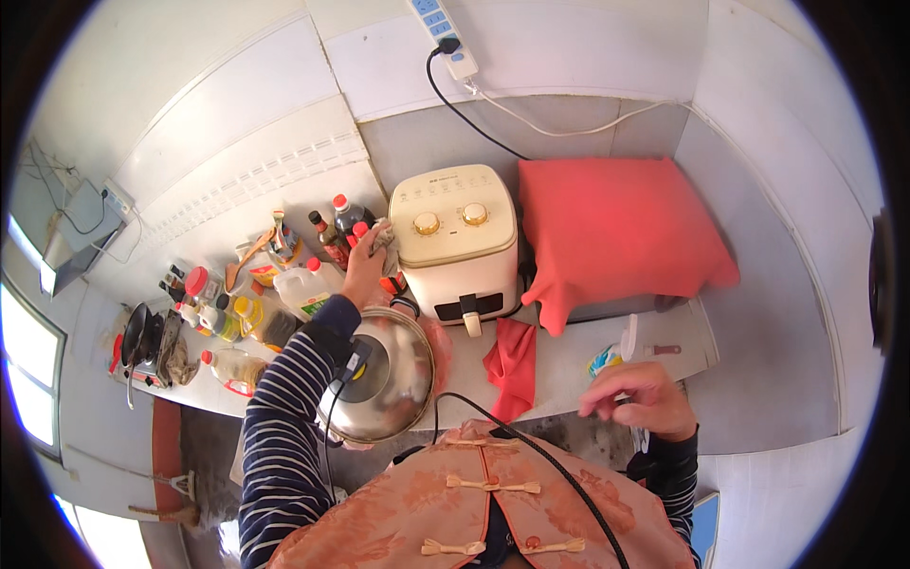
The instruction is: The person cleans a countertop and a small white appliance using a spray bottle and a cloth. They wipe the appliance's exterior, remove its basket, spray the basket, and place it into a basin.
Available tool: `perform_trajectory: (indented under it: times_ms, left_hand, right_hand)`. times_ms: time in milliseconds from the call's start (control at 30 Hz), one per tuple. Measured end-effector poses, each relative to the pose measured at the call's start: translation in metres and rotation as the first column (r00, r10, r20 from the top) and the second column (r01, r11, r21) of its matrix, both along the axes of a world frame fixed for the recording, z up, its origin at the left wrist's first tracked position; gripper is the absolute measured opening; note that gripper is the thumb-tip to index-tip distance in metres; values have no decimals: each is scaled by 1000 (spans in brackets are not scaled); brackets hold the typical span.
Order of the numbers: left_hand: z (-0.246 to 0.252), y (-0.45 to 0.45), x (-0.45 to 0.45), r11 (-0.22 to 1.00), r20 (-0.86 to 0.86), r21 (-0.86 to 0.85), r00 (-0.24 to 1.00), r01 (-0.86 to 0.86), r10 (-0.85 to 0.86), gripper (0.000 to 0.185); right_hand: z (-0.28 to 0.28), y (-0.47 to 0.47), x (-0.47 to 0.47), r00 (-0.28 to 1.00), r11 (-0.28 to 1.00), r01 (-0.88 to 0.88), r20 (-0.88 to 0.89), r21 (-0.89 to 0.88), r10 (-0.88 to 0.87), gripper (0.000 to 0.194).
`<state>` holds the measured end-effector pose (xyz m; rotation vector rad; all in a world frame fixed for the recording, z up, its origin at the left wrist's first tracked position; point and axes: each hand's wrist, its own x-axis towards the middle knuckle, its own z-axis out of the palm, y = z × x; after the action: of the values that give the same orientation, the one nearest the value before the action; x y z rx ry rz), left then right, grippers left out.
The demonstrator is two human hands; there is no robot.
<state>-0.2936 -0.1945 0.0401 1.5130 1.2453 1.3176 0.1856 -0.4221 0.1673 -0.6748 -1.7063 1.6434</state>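
Note:
My left hand (364, 267) grips a crumpled greyish rag (386, 249) against the left side of a cream air fryer (458, 284). The fryer has two gold-rimmed knobs on its sloping top and a handled drawer in front. My right hand (643, 402) hovers over the counter's front edge at the right, fingers loosely bent and apart, with nothing visible in it. Just beyond it are a blue-and-yellow packet (604, 360) and an upright white plastic piece (629, 337), partly hidden by the hand. A red cloth (513, 370) lies crumpled before the fryer.
A larger red cloth (618, 227) covers a boxy thing right of the fryer. A domed steel lid (409, 377) sits under my left forearm. Sauce bottles (329, 238) and jugs (302, 290) crowd the left. A black cord (473, 117) runs from a power strip (444, 35).

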Motion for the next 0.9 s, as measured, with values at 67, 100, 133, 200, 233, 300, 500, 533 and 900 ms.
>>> perform_trajectory:
  times_ms: [67, 100, 133, 200, 233, 300, 500, 533, 900]
  left_hand:
    - [-2, 0, 4, 996, -126, 63, 990, -59, 67, 49]
    - [-1, 1, 4, 992, -189, 92, 977, -85, 101, 50]
    - [1, 3, 6, 996, -169, 62, 983, -65, 75, 48]
    - [7, 11, 6, 995, -278, 94, 958, -40, 65, 48]
    - [9, 15, 6, 987, -335, 164, 940, -3, 58, 48]
    - [16, 26, 5, 987, -447, 158, 891, 1, 71, 50]
    - [32, 68, -6, 992, -599, 117, 800, 37, 41, 48]
    - [33, 77, -8, 996, -617, 86, 786, 33, 27, 48]
    - [34, 178, 1, 997, -727, 54, 686, 55, 1, 48]
  right_hand:
    - [-8, 4, -9, 999, 995, -36, 15, -90, 38, 30]
    - [-14, 5, -13, 998, 989, -47, 43, -143, 54, 31]
    - [-20, 9, -15, 994, 982, -83, 53, -168, 93, 31]
    - [-33, 13, -20, 995, 974, -45, 73, -224, 62, 31]
    - [-40, 13, -23, 995, 967, -26, 83, -255, 48, 31]
    - [-52, 13, -25, 996, 953, 21, 86, -302, 5, 29]
    - [-72, 12, -21, 974, 927, 153, 211, -343, -83, 29]
    - [-74, 11, -20, 967, 924, 178, 233, -338, -101, 29]
    - [-98, -20, -11, 888, 875, 394, 361, -281, -284, 28]
